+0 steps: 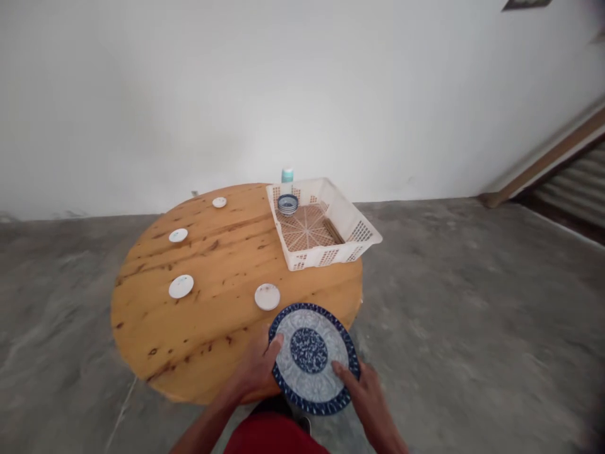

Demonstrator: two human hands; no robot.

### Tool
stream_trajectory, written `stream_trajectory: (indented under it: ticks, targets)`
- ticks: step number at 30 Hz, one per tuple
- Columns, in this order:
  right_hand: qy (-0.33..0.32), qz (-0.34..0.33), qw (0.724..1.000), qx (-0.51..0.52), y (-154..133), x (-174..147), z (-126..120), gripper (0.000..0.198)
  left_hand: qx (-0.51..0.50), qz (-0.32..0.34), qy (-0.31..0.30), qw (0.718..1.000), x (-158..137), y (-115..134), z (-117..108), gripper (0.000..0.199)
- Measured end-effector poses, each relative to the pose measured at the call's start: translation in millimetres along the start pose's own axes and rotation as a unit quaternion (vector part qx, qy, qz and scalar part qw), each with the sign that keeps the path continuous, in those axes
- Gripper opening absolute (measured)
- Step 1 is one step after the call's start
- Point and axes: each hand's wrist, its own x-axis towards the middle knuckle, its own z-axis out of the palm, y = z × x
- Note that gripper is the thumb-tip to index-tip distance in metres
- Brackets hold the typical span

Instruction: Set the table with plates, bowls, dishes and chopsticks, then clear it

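Observation:
A large blue-and-white patterned plate (309,356) is held near the table's front edge, its face turned up toward me. My left hand (259,359) grips its left rim, thumb on top. On the opposite side my right hand (357,381) is closed on the rim, with the thumb lying over the pale band. Fingers under the plate are hidden, so I cannot tell whether it is one plate or a stack. Just beyond the plate lies a small white saucer (267,297) on the round wooden table (222,252).
A white plastic basket (333,253) stands at the table's back right, holding stacked blue-rimmed bowls (288,204) and a bundle of chopsticks (333,231). Behind it is a turquoise container (287,175). More small saucers (181,286) lie along the left side. A white wall (189,94) rises behind.

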Motion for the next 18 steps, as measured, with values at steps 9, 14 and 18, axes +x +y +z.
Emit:
stream_trajectory:
  ticks: [9,14,18]
  targets:
    - [0.056,0.028,0.997,0.043,-103,80,-50,0.043,0.022,0.084,0.004,0.996,84,88,-54,0.032]
    - [0.071,0.017,0.994,0.077,-153,138,-82,0.031,-0.078,0.119,-0.003,0.990,139,134,-71,0.035]
    - [0.081,0.000,0.990,0.114,-186,197,-96,0.020,-0.178,0.106,-0.003,0.978,189,160,-72,0.034]
